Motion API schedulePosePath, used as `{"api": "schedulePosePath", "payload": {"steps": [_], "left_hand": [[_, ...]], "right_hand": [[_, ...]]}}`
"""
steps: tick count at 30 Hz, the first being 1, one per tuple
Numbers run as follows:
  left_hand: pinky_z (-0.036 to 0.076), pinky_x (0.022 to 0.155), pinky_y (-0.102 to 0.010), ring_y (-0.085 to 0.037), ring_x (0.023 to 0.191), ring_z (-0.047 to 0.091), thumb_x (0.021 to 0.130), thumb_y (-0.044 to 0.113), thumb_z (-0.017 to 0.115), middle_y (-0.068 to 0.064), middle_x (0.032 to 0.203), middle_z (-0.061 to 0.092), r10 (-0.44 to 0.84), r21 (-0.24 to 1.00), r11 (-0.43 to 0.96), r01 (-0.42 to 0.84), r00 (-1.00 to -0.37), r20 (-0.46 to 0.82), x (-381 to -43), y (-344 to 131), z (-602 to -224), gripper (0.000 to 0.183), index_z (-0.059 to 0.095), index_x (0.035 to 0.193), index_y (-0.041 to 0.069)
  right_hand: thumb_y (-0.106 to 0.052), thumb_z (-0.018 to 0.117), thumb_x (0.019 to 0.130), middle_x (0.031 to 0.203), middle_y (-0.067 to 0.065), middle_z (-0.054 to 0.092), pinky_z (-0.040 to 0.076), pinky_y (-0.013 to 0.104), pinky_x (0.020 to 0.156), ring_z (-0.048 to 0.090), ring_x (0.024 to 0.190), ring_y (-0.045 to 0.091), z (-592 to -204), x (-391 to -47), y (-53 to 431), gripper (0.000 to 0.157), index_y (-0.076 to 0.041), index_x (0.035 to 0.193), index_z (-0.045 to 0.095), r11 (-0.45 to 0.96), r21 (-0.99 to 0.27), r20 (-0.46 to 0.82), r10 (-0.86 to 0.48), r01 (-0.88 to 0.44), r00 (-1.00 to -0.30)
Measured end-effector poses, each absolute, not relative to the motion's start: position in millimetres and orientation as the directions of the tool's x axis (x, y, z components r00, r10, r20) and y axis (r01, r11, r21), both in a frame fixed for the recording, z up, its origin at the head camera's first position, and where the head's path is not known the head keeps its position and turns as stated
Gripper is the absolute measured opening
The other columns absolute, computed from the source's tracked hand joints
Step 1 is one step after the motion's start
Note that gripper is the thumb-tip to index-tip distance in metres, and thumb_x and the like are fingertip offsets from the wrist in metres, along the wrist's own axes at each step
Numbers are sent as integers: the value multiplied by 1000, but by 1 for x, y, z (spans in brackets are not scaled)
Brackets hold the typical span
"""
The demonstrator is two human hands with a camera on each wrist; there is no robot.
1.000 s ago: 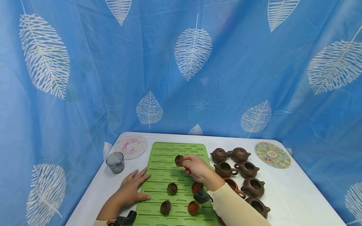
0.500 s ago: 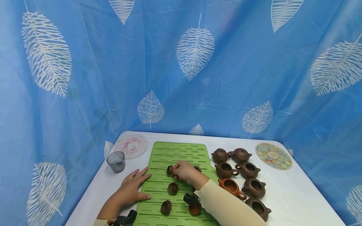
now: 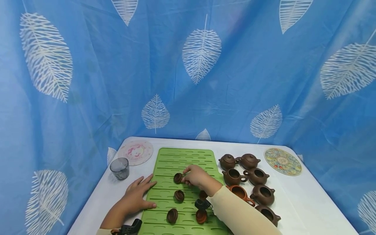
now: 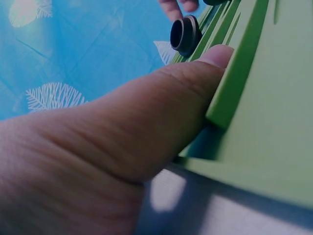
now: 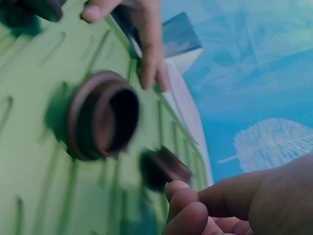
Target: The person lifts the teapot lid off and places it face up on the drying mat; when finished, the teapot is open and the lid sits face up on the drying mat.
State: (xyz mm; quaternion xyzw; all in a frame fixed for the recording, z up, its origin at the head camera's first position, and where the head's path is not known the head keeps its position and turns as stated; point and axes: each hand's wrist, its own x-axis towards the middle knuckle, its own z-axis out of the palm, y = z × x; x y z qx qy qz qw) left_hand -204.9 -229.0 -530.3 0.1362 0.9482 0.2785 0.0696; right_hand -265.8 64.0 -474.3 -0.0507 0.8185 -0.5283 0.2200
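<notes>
On the green ridged mat (image 3: 188, 160) lie several small brown teapot lids, tilted with their hollow undersides showing. The farthest dark lid (image 3: 178, 178) sits right at the fingertips of my right hand (image 3: 197, 178). In the right wrist view that lid (image 5: 171, 166) lies on the mat just beyond the loosely curled fingers, with a larger-looking lid (image 5: 88, 117) nearer the camera. My left hand (image 3: 136, 195) rests spread along the mat's left edge, its thumb (image 4: 186, 81) on the mat. Two reddish lids, one of them the lower lid (image 3: 201, 216), are partly covered by the right wrist's camera.
Brown teapots stand at the right: two lidded teapots (image 3: 227, 161) at the back, and several lidless ones such as the reddish teapot (image 3: 238, 192). A grey glass (image 3: 120, 168) and a pink round mat (image 3: 136, 152) are at left, a patterned round mat (image 3: 283, 161) at far right.
My right hand has carried the dark lid left and toward me, set it on the mat behind another lid, and let go. The left hand stays where it was.
</notes>
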Motion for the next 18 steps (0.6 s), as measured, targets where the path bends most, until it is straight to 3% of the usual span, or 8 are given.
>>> {"api": "schedulePosePath", "payload": {"steps": [5, 10, 14, 18], "left_hand": [[19, 118, -77, -46, 157, 20, 71, 57, 92, -3, 173, 30, 299, 554, 802, 226, -953, -44, -205, -230, -531, 97, 56, 154, 20], [18, 118, -76, -46, 157, 21, 70, 58, 92, -4, 172, 31, 295, 566, 793, 225, -955, -33, -206, -230, -533, 97, 57, 153, 20], [18, 119, -76, -46, 157, 21, 70, 56, 92, -3, 172, 31, 292, 560, 799, 219, -955, -43, -205, -229, -530, 97, 57, 153, 20], [20, 115, -78, -49, 155, 24, 70, 60, 91, -5, 171, 33, 306, 563, 789, 246, -952, -13, -205, -230, -532, 98, 57, 152, 20]], "right_hand": [[-6, 63, 101, 97, 19, 71, 48, 34, 61, 57, 68, 17, -457, -276, 84, 35, 3, 134, 59, 447, -889, -257, -313, 97, -914], [-15, 63, 104, 107, 19, 69, 50, 41, 66, 65, 81, 30, -445, -291, 112, 32, -6, 135, 61, 475, -877, -197, -222, 71, -955], [-21, 65, 105, 114, 19, 68, 50, 39, 65, 67, 95, 37, -439, -303, 137, 33, -10, 136, 61, 536, -842, -141, -110, 61, -984], [-23, 66, 104, 118, 17, 69, 53, 37, 67, 67, 96, 33, -438, -311, 164, 37, -7, 137, 60, 631, -774, -89, -21, 56, -996]]}}
